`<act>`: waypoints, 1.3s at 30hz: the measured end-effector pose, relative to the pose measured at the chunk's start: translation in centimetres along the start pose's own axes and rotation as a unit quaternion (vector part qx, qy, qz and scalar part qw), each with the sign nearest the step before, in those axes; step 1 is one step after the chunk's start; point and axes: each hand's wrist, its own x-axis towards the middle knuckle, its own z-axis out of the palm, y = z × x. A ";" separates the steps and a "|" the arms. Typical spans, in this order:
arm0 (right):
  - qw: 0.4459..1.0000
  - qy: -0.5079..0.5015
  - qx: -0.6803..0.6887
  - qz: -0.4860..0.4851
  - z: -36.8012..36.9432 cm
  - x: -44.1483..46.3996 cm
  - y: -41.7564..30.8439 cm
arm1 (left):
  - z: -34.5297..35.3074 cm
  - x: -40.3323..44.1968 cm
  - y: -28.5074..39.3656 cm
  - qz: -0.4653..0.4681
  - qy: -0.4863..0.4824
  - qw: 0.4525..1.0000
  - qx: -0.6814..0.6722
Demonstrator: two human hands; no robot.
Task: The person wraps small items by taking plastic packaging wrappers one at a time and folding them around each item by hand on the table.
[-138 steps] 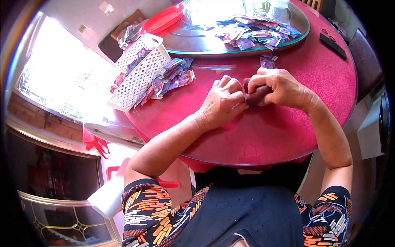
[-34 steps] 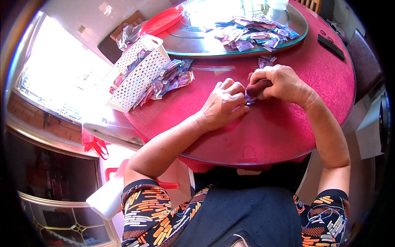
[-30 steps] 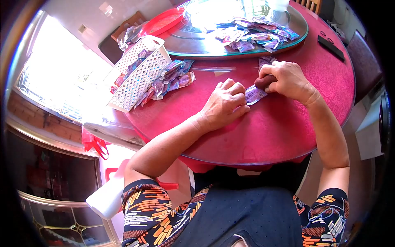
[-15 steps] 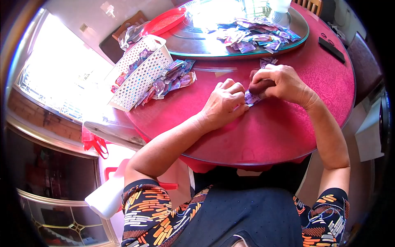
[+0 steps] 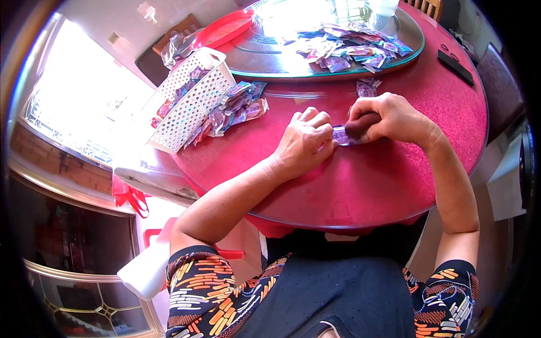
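A small purple printed packet (image 5: pixel 341 136) lies at the table's near middle, between my two hands. My left hand (image 5: pixel 307 137) is closed, with thumb and fingertips pinching the packet's left end. From the other side, my right hand (image 5: pixel 393 119) curls over the right end with its fingers drawn together. Beneath those fingers is a dark reddish-brown area; whether it is shaded fingers or an object, I cannot tell. Just beyond my right hand rests another purple packet (image 5: pixel 367 87). A larger heap of purple and blue packets (image 5: pixel 352 48) sits on the raised turntable.
At the left stands a white perforated basket (image 5: pixel 194 104) holding packets, with a loose pile of packets (image 5: pixel 234 108) against it. A red tray (image 5: pixel 225 29) rests at the back. Far right is a black phone-like object (image 5: pixel 455 67) on the red-covered round table (image 5: pixel 315 194).
My right hand has shifted slightly downward and to the right. More of the packet between my hands shows, lying flatter. My left hand stays nearly in place.
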 end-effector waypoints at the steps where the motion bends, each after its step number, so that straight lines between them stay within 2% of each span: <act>1: 0.999 0.022 -0.044 0.005 -0.1 0.1 0.1 | 0.0 0.0 0.0 -0.001 -0.001 1.000 0.002; 3: 0.991 0.050 -0.122 -0.021 0.0 0.2 0.5 | 0.2 -0.1 0.0 -0.003 0.002 1.000 0.009; 6: 0.990 0.012 -0.071 -0.123 0.4 0.1 0.3 | 0.4 -0.1 0.0 -0.003 0.004 1.000 0.027; 7: 0.988 -0.022 -0.007 -0.150 0.7 0.2 0.5 | 0.2 -0.1 0.1 0.002 -0.003 0.999 0.033; 8: 0.987 -0.039 -0.025 -0.155 1.0 0.0 0.1 | 0.0 -0.1 0.1 0.006 -0.010 0.999 0.040; 10: 0.985 -0.042 -0.072 -0.152 1.0 -0.2 -0.4 | 0.0 -0.2 0.1 0.007 -0.017 0.999 0.041; 13: 0.994 -0.057 -0.049 -0.081 0.0 -0.4 -0.6 | 0.2 -0.1 0.3 0.004 -0.014 0.999 0.052; 16: 0.989 0.029 -0.108 -0.101 0.5 0.2 0.6 | 0.2 0.0 0.5 0.004 -0.012 0.998 0.061; 17: 0.989 0.013 -0.111 -0.102 0.6 0.0 0.5 | 0.1 0.0 0.6 0.006 -0.012 0.998 0.061; 20: 0.988 -0.111 -0.006 -0.103 0.3 -0.5 -0.5 | 0.0 0.0 0.5 0.011 -0.013 0.998 0.061; 21: 0.983 -0.132 -0.001 -0.128 0.1 -0.7 -0.8 | 0.0 0.0 0.4 0.014 -0.014 0.998 0.060; 24: 0.982 -0.090 0.131 -0.099 0.8 -0.1 0.4 | 0.0 0.1 0.4 0.015 -0.017 0.998 0.065; 25: 0.990 -0.038 0.111 -0.075 0.5 0.0 0.1 | 0.1 0.0 0.4 0.015 -0.017 0.998 0.064; 28: 0.998 0.010 0.005 -0.059 0.3 0.2 0.4 | 0.2 0.0 0.6 0.014 -0.014 0.998 0.062; 31: 0.993 -0.076 0.034 -0.087 0.3 -0.3 0.0 | 0.1 0.1 0.7 0.010 -0.016 0.998 0.059; 32: 0.992 -0.081 -0.032 -0.090 0.2 -0.5 -0.7 | 0.1 0.1 0.6 0.007 -0.019 0.998 0.056; 34: 0.988 -0.128 -0.013 -0.087 -0.1 -0.7 -0.9 | 0.1 0.0 0.7 0.008 -0.011 0.998 0.053; 37: 0.989 -0.089 0.075 -0.094 0.0 -0.7 -0.4 | 0.0 0.2 1.0 0.019 0.012 0.998 0.054; 39: 0.995 -0.006 0.024 -0.099 0.4 -0.1 0.2 | -0.1 0.3 1.2 0.027 0.009 0.998 0.056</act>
